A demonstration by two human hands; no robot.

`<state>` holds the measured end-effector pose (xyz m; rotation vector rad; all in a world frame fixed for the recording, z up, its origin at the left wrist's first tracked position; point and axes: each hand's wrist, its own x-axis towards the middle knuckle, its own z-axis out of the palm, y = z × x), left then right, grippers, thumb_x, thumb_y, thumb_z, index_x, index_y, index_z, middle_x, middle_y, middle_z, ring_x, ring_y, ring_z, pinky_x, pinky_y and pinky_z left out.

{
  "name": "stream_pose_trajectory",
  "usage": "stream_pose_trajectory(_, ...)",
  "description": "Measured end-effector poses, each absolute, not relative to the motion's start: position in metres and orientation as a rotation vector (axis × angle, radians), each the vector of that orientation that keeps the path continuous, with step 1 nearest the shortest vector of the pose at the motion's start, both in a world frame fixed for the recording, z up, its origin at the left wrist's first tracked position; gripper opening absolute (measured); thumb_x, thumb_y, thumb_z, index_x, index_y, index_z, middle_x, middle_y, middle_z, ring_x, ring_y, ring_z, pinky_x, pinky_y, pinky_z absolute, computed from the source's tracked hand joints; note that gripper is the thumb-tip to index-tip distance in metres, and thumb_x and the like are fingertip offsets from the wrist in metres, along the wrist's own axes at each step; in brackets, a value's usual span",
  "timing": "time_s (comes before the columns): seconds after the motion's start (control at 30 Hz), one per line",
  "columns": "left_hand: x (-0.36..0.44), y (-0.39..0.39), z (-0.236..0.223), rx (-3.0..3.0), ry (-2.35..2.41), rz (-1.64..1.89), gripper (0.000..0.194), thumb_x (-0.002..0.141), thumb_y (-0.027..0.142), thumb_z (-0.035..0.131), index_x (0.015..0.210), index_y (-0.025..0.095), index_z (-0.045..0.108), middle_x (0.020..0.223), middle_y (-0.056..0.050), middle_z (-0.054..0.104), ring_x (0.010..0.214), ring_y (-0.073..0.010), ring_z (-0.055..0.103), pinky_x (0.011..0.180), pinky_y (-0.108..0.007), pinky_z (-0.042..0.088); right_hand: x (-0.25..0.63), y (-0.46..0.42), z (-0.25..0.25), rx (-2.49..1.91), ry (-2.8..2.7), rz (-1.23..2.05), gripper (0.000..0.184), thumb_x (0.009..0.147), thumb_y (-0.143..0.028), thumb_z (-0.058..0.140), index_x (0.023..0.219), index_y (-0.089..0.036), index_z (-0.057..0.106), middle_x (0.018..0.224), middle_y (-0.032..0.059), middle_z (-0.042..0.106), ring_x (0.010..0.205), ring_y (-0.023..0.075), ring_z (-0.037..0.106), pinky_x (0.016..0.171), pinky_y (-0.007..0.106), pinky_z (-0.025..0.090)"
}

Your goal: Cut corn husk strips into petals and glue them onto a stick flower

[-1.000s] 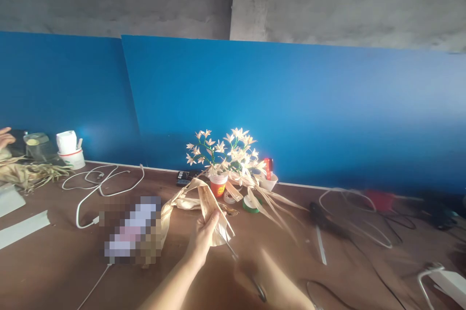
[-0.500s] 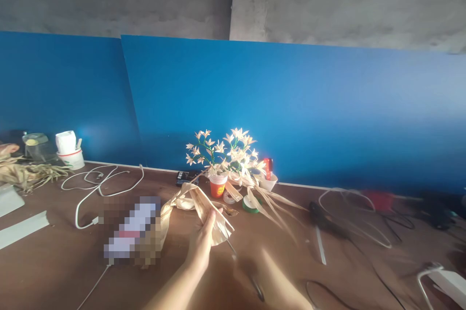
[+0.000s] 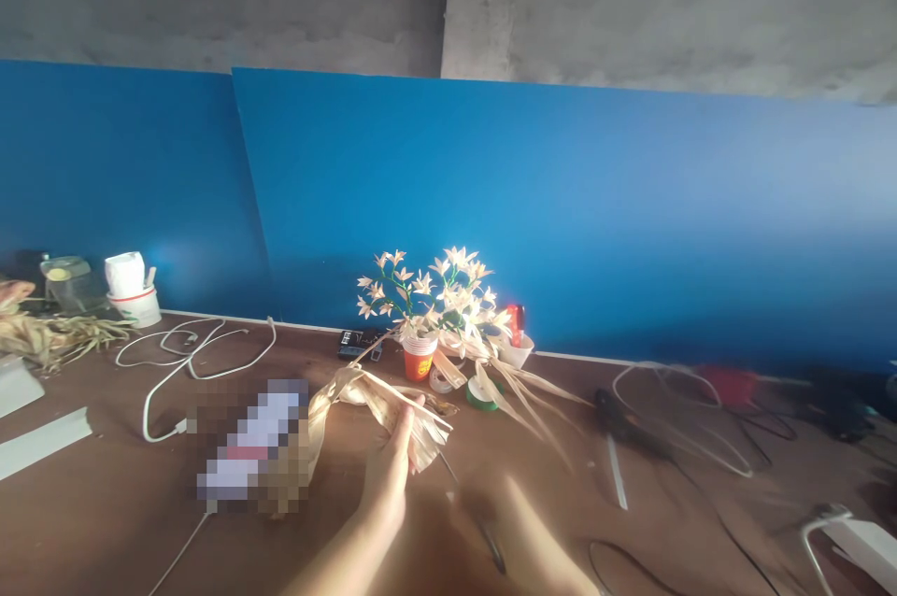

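Note:
My left hand point(image 3: 388, 476) is raised over the brown table point(image 3: 105, 521) with its fingers pinched on a dried pale husk strip point(image 3: 392, 407). The strip arches to the left and frays at its right end. My right hand point(image 3: 522, 521) is a washed-out blur low in the view, right of the left one, and its fingers cannot be made out. A thin dark tool point(image 3: 491, 549), perhaps scissors, lies on the table between the two arms.
A spray of husk flowers point(image 3: 434, 290) stands in an orange paper cup point(image 3: 420, 359) against the blue wall, with a green tape roll point(image 3: 480, 393) beside it. White cables point(image 3: 189, 355) and a pixelated object point(image 3: 252, 447) lie left. Dried husks point(image 3: 49, 334) are piled far left. Black cords point(image 3: 701, 447) run right.
My left hand has turned and lowered slightly, and the husk strip has folded down from upright to a low arch. The right arm stays where it was.

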<state>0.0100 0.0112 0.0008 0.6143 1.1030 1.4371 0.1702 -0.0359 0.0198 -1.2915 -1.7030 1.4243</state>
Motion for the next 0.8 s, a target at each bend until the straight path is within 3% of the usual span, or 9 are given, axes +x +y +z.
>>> stream_pose_trajectory(0.13, 0.009, 0.013, -0.003, 0.604, 1.1, 1.41, 0.047, 0.071, 0.053, 0.069, 0.107, 0.023, 0.072, 0.121, -0.005, 0.067, 0.116, -0.0254, 0.055, 0.083, -0.026, 0.046, 0.169, -0.036, 0.023, -1.299, -1.67, 1.444, 0.021, 0.072, -0.035, 0.062, 0.06, -0.019, 0.055, 0.048, -0.0045, 0.044, 0.044, 0.0094, 0.039, 0.043, 0.024, 0.029)
stream_pose_trajectory(0.33, 0.016, 0.008, -0.001, 0.49, 0.949, 1.426, 0.05, 0.067, 0.051, 0.074, 0.106, 0.021, 0.072, 0.114, -0.007, 0.07, 0.101, -0.0218, 0.063, 0.076, -0.025, 0.048, 0.168, -0.032, 0.008, -1.331, -1.487, 1.517, 0.029, 0.071, -0.046, 0.061, 0.065, -0.018, 0.059, 0.048, -0.004, 0.048, 0.046, 0.0101, 0.043, 0.044, 0.022, 0.033)
stream_pose_trajectory(0.5, 0.023, 0.003, 0.002, 0.51, 0.906, 1.459, 0.043, 0.066, 0.047, 0.077, 0.098, 0.018, 0.074, 0.089, -0.006, 0.074, 0.076, -0.0158, 0.065, 0.066, -0.024, 0.049, 0.166, -0.032, 0.006, -1.353, -1.435, 1.513, 0.028, 0.068, -0.046, 0.064, 0.069, -0.018, 0.059, 0.051, -0.0043, 0.049, 0.043, 0.0094, 0.041, 0.043, 0.023, 0.032)
stream_pose_trajectory(0.63, 0.025, 0.001, 0.004, 0.539, 0.936, 1.419, 0.041, 0.066, 0.048, 0.076, 0.09, 0.015, 0.073, 0.062, -0.001, 0.069, 0.055, -0.0124, 0.059, 0.054, -0.023, 0.045, 0.165, -0.032, 0.013, -1.379, -1.487, 1.505, 0.028, 0.068, -0.045, 0.065, 0.073, -0.018, 0.06, 0.048, -0.0062, 0.045, 0.042, 0.0091, 0.039, 0.044, 0.023, 0.031)
stream_pose_trajectory(0.8, 0.028, -0.003, 0.006, 0.546, 0.982, 1.361, 0.037, 0.065, 0.052, 0.075, 0.064, 0.016, 0.067, 0.049, 0.002, 0.061, 0.045, -0.0129, 0.057, 0.049, -0.025, 0.044, 0.165, -0.031, 0.019, -1.356, -1.562, 1.452, 0.021, 0.072, -0.036, 0.064, 0.077, -0.016, 0.063, 0.05, -0.0057, 0.047, 0.046, 0.0083, 0.039, 0.045, 0.022, 0.03)
